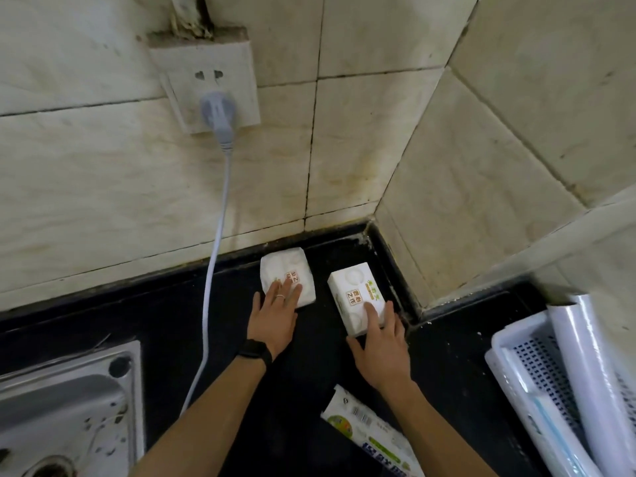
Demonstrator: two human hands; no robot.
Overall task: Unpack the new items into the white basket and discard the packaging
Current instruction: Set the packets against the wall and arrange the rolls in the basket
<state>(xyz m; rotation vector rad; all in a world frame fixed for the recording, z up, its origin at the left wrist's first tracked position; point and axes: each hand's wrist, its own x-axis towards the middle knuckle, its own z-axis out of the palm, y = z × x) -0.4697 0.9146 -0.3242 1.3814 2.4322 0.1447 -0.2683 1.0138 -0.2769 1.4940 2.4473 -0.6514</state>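
Black counter (172, 321), centre frame: my left hand (275, 316) rests spread on left pack (287, 270), right hand (382, 349) spread on right pack (351, 287).

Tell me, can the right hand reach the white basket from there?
Probably yes: the white basket sits just right of the right hand, with only bare black counter between, though that hand rests on a tissue pack.
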